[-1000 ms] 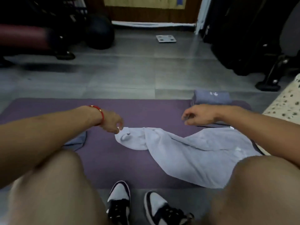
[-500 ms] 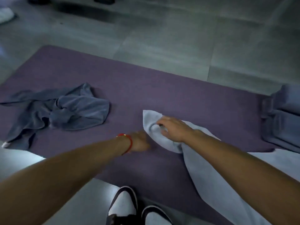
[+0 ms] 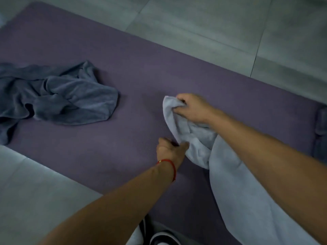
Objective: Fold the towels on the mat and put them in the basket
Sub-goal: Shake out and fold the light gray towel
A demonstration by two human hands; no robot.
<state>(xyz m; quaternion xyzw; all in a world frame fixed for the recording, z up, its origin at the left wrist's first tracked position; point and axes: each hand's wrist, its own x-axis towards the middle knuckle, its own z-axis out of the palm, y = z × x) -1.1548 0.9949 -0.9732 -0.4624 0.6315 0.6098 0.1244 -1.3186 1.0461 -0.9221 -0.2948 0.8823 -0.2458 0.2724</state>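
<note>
Hands at one end of a pale grey towel lying on a purple mat. Right hand grasps the towel's far corner, fingers curled into the bunched cloth and lifting it slightly off the mat. Left hand, nearer the body, pinches the towel's edge just below the right hand, between thumb and curled fingers; a red cord bracelet circles its wrist. From the hands the towel runs back beneath the right forearm toward the lower right corner of the view. Well to the left of both hands a dark blue-grey towel lies crumpled and unfolded on the mat. Far to the right of the right hand, at the frame edge, a stack of folded dark towels is partly visible. Grey floor tiles extend beyond the mat, and a black-and-white shoe shows below the left forearm.
</note>
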